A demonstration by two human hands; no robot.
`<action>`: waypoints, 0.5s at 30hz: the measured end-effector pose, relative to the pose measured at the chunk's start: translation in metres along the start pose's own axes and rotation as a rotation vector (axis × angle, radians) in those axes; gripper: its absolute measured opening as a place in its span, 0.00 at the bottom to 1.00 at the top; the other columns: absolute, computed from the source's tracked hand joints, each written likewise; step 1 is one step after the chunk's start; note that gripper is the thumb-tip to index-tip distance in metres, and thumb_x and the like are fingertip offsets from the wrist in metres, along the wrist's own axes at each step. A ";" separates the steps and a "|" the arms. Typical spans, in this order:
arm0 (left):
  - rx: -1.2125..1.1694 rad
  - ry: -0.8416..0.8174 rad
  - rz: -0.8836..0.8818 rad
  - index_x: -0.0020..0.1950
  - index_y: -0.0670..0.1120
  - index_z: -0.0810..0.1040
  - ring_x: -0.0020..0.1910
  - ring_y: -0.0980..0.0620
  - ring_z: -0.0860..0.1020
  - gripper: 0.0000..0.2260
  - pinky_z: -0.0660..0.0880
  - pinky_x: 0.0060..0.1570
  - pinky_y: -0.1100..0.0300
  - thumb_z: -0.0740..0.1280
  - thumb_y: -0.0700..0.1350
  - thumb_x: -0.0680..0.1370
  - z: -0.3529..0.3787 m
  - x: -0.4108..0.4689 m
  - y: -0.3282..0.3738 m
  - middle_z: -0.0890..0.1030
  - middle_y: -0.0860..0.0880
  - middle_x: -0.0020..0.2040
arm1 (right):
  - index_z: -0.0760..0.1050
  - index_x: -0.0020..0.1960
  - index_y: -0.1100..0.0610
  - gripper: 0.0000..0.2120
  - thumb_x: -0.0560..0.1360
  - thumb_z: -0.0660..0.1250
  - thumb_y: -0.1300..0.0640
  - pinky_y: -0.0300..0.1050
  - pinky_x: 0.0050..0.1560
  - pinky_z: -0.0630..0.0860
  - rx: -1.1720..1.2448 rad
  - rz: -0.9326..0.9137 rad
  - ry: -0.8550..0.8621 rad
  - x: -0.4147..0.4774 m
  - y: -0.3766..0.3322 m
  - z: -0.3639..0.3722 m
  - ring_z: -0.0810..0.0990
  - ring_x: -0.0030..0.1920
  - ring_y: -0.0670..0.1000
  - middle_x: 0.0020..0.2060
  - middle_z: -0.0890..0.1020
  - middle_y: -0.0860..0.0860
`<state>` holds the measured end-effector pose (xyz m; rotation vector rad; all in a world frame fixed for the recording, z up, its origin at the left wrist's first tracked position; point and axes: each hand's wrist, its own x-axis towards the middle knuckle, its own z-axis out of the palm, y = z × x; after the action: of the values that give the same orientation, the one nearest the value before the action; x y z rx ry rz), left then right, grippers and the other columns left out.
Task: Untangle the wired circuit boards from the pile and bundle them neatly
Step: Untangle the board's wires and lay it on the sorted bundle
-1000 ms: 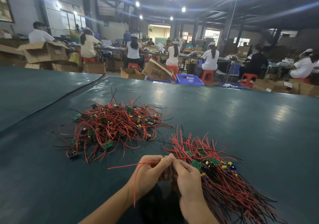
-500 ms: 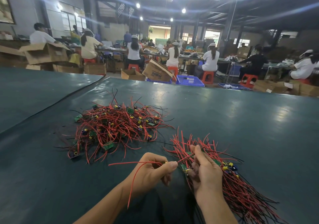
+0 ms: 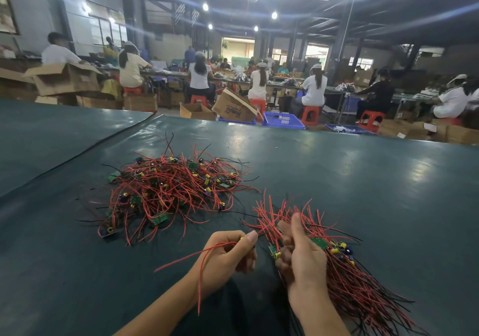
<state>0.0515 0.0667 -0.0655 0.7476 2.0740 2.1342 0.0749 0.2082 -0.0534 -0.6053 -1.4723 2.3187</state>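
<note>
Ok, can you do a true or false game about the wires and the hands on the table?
1. The left hand pinches a wired board with red wires trailing from it. True.
2. The tangled pile lies to the right of both hands. False: it lies ahead and to the left; the neat bundle is on the right.
3. The right hand holds the neat bundle. True.
4. All the wires are blue. False: they are red and black.
5. The table has a white cover. False: its cover is dark green.
</note>
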 end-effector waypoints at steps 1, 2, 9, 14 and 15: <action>0.000 0.014 -0.004 0.31 0.48 0.79 0.28 0.51 0.75 0.17 0.72 0.31 0.62 0.65 0.56 0.76 0.000 0.001 -0.002 0.78 0.47 0.28 | 0.85 0.38 0.60 0.20 0.66 0.72 0.41 0.42 0.30 0.72 -0.070 -0.008 -0.036 -0.004 0.004 0.003 0.71 0.27 0.46 0.27 0.80 0.50; 0.006 0.028 -0.004 0.32 0.47 0.79 0.28 0.52 0.75 0.17 0.72 0.31 0.62 0.64 0.55 0.77 0.000 0.002 -0.003 0.77 0.48 0.28 | 0.86 0.38 0.59 0.18 0.67 0.73 0.42 0.45 0.37 0.76 -0.131 -0.016 -0.088 -0.009 0.007 0.008 0.77 0.32 0.49 0.31 0.84 0.55; 0.105 -0.009 -0.001 0.31 0.49 0.79 0.30 0.55 0.77 0.18 0.73 0.34 0.62 0.65 0.57 0.77 -0.004 0.001 -0.003 0.78 0.51 0.29 | 0.86 0.32 0.52 0.12 0.72 0.70 0.50 0.51 0.48 0.82 -0.258 -0.118 -0.239 -0.023 0.015 0.017 0.84 0.37 0.50 0.33 0.85 0.57; 0.089 -0.034 -0.008 0.28 0.48 0.77 0.27 0.53 0.77 0.18 0.72 0.34 0.65 0.67 0.57 0.74 -0.002 0.001 0.003 0.78 0.49 0.26 | 0.86 0.35 0.54 0.12 0.76 0.70 0.56 0.40 0.35 0.74 -0.169 -0.120 -0.077 -0.010 0.011 0.011 0.76 0.28 0.45 0.23 0.77 0.46; 0.066 -0.036 -0.010 0.28 0.48 0.77 0.27 0.52 0.76 0.18 0.72 0.34 0.65 0.67 0.56 0.73 -0.002 0.001 0.004 0.78 0.49 0.26 | 0.86 0.37 0.57 0.11 0.76 0.70 0.56 0.37 0.27 0.67 -0.133 -0.107 -0.043 -0.007 0.009 0.008 0.68 0.23 0.43 0.21 0.70 0.46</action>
<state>0.0516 0.0651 -0.0613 0.7746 2.1347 2.0406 0.0760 0.1947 -0.0573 -0.5013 -1.6474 2.1784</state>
